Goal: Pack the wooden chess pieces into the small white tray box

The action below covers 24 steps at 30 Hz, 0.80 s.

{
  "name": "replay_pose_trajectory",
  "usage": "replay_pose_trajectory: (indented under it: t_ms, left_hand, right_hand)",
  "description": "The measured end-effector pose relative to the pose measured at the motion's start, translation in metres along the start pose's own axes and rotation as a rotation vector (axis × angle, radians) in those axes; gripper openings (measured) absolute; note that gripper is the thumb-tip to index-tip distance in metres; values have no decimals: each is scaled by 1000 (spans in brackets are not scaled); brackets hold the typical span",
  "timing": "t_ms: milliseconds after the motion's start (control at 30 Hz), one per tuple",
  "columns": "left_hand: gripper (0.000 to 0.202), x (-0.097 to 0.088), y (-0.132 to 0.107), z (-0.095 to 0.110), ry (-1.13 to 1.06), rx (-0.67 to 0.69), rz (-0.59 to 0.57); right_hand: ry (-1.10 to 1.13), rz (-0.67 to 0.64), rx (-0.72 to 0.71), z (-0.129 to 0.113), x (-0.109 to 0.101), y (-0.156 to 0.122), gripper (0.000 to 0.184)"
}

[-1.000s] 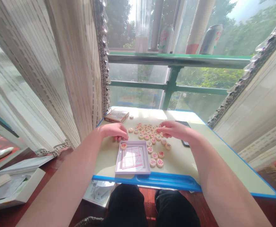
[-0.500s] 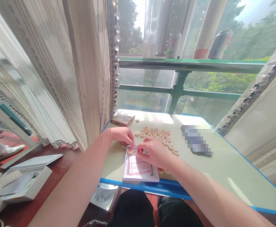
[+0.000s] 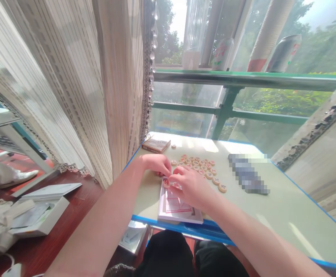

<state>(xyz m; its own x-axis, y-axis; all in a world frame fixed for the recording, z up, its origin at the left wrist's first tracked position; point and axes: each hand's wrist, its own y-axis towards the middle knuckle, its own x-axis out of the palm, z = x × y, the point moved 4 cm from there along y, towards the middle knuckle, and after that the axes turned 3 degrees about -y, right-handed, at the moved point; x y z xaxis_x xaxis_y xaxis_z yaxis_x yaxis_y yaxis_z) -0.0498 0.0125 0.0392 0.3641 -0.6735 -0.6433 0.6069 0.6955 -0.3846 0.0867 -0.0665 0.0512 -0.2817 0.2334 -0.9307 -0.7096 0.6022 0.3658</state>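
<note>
Cream discs [image 3: 202, 167] carry red and dark characters.

From head height, we looked forward and down, close over the bench [image 3: 286, 209], facing the window [image 3: 187, 94].

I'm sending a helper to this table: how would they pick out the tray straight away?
Look for the pale, blue-edged table. On its near side, partly hidden by the person's right hand, lies a shallow, open, four-sided tray. Unlike the brown box and the round pieces beyond it, it is white with red lines inside.
</note>
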Motion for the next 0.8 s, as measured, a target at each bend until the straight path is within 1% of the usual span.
replay_pose_trajectory:
  t_ms: [100, 233, 333, 400, 467, 600, 667, 800]
  left_hand:
    - [28, -1, 1, -5, -25, -3, -8]
    - [28, -1, 2, -8, -53, -21, -3]
    - [27, -1, 2, -7, -62, -26, 6]
    - [26, 0, 3, -7, -61, -20, 7]
    - [27, 0, 3, -8, -58, -17, 5]
    - [34, -1, 4, -11, -51, -40, 0]
    - [35, -1, 5, -11, -51, -39, 1]
    - [34, -1, 5, -11, -61, -41, 5]
  right_hand:
    - [12, -6, -45, -3, 3, 1, 18]
    - [108, -15, -109, -4, 8, 2, 17]
    - [163, -20, -124, -6, 11, 3, 11]
    - [176, -19, -101, -5, 10, 3, 5]
    - [174, -28, -46, 0, 6, 2, 2]
    - [161, -73, 71, 13, -5, -4, 13]
    - [161, -99, 82, 16, -6, -5, 15]
    - [170, -120, 42, 15, -3, -4, 17]
